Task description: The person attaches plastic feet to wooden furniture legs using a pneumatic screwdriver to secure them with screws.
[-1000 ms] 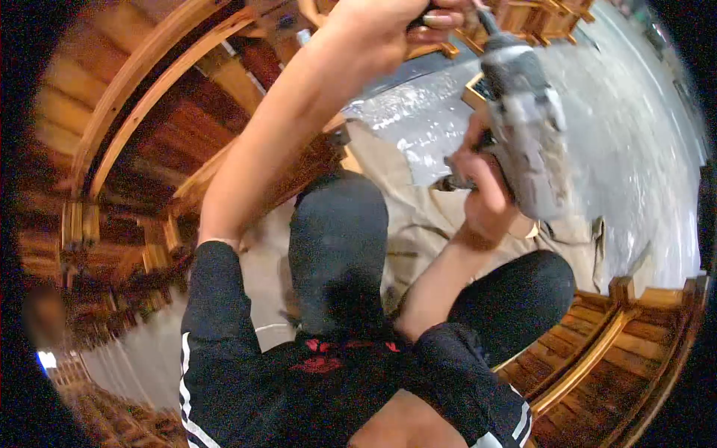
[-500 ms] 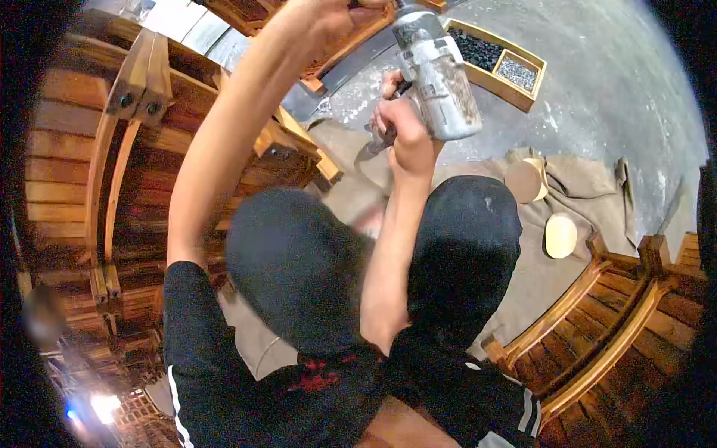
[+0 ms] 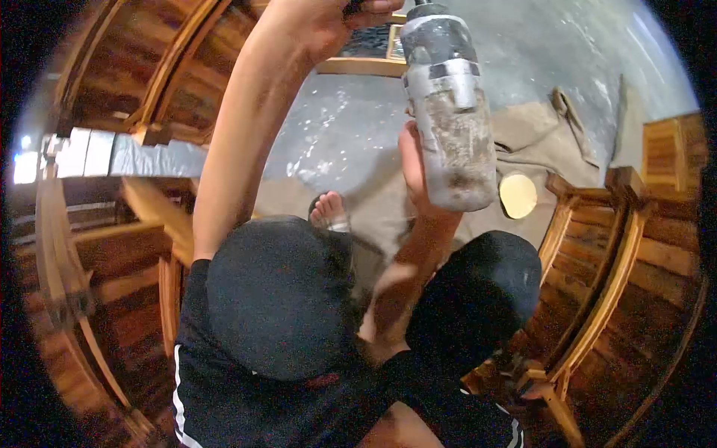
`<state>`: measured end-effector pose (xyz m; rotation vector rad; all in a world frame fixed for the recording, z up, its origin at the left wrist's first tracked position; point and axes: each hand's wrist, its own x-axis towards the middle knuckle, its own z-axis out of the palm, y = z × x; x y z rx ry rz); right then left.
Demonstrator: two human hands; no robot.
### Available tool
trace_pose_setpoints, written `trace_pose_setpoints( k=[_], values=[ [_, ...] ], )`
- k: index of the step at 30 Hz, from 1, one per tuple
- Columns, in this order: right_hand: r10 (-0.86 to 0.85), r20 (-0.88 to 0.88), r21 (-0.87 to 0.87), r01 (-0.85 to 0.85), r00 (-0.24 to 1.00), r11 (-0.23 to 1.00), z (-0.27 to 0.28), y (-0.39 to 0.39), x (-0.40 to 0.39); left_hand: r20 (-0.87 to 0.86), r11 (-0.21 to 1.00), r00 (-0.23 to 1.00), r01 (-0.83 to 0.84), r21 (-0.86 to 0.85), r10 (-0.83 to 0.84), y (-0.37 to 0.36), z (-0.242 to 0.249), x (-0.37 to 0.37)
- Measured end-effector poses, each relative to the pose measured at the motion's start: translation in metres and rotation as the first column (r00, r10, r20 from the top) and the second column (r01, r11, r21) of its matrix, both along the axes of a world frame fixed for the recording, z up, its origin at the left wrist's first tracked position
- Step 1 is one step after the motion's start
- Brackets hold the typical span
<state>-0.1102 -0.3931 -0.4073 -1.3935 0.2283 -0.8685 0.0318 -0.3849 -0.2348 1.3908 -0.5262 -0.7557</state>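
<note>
Ahead of my knees (image 3: 280, 299), my right hand (image 3: 413, 164) grips the power drill (image 3: 457, 142), handle hidden behind its body. My left hand (image 3: 332, 28), fingers curled, holds a dark object (image 3: 355, 7) beside the nose (image 3: 427, 10); accidental actuation could start rotation and catch those fingers.

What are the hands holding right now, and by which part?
The right hand holds the power drill below its body, which hides the exact grip. The left hand is at something dark, too cut off by the top edge to tell.
</note>
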Motion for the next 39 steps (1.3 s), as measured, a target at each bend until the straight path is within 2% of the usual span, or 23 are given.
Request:
trace_pose_setpoints(
  k=[4, 6, 7, 8, 10, 14, 17, 20, 21, 24, 26, 28, 30, 32, 33, 36, 37, 39],
  values=[
    [-0.222, -0.003, -0.342, 0.208, 0.975, 0.917, 0.01, -0.022, -0.008, -0.064, 0.973, 0.975, 0.207, -0.106, -0.214, -0.019, -0.011, 0.019],
    [-0.329, 0.038, -0.503, 0.303, 0.943, 0.809, 0.01, -0.033, -0.006, -0.027, 0.957, 0.958, 0.284, -0.061, -0.286, -0.033, -0.032, 0.045],
    [-0.381, 0.078, -0.581, 0.353, 0.921, 0.733, 0.011, -0.039, -0.004, 0.018, 0.966, 0.968, 0.252, -0.052, -0.252, -0.037, -0.028, 0.034],
    [-0.432, 0.115, -0.638, 0.4, 0.895, 0.658, 0.01, -0.047, -0.002, -0.007, 0.962, 0.962, 0.272, -0.03, -0.272, -0.038, -0.025, 0.037],
    [-0.52, 0.197, -0.719, 0.483, 0.831, 0.5, 0.011, -0.061, 0.004, -0.037, 0.926, 0.926, 0.373, -0.056, -0.375, -0.044, -0.023, 0.045],
    [-0.653, 0.305, -0.777, 0.578, 0.693, 0.251, 0.015, -0.078, 0.022, -0.078, 0.895, 0.894, 0.434, -0.102, -0.442, -0.061, -0.025, 0.059],
    [-0.753, 0.275, -0.766, 0.609, 0.598, 0.203, 0.017, -0.072, 0.026, -0.108, 0.853, 0.848, 0.506, -0.127, -0.519, -0.069, -0.029, 0.057],
    [-0.781, 0.008, -0.845, 0.421, 0.625, 0.328, 0.021, -0.07, 0.024, -0.093, 0.83, 0.842, 0.497, -0.253, -0.532, -0.072, -0.042, 0.07],
    [-0.771, 0.068, -0.866, 0.421, 0.634, 0.269, 0.019, -0.082, 0.026, -0.092, 0.852, 0.868, 0.452, -0.264, -0.489, -0.069, -0.043, 0.08],
    [-0.539, -0.026, -0.901, 0.214, 0.842, 0.378, 0.071, -0.097, 0.049, -0.27, 0.932, 0.918, 0.208, -0.297, -0.29, -0.051, -0.059, 0.113],
    [-0.404, -0.121, -0.923, 0.047, 0.907, 0.383, 0.08, -0.113, 0.075, -0.396, 0.944, 0.902, 0.039, -0.327, -0.174, -0.04, -0.082, 0.137],
    [-0.279, -0.304, -0.915, -0.197, 0.911, 0.353, 0.082, -0.12, 0.105, -0.477, 0.949, 0.878, -0.111, -0.296, -0.046, -0.03, -0.106, 0.162],
    [-0.176, -0.38, -0.896, -0.314, 0.908, 0.315, 0.081, -0.117, 0.133, -0.456, 0.935, 0.886, -0.23, -0.271, 0.086, -0.02, -0.123, 0.188],
    [-0.095, -0.401, -0.895, -0.367, 0.911, 0.254, 0.078, -0.114, 0.162, -0.49, 0.905, 0.859, -0.316, -0.286, 0.145, -0.004, -0.141, 0.215],
    [-0.093, -0.468, -0.872, -0.442, 0.879, 0.21, 0.077, -0.113, 0.179, -0.507, 0.882, 0.832, -0.395, -0.257, 0.225, 0.006, -0.144, 0.223],
    [0.107, -0.498, -0.852, -0.508, 0.861, 0.123, 0.081, -0.109, 0.216, -0.479, 0.851, 0.8, -0.492, -0.181, 0.361, 0.046, -0.141, 0.23],
    [0.118, -0.533, -0.835, -0.543, 0.838, 0.09, 0.085, -0.104, 0.223, -0.465, 0.84, 0.791, -0.518, -0.162, 0.398, 0.06, -0.139, 0.227],
    [0.118, -0.652, -0.758, -0.648, 0.749, -0.078, 0.099, -0.095, 0.231, -0.452, 0.845, 0.785, -0.523, -0.114, 0.424, 0.08, -0.144, 0.215]
  ],
)
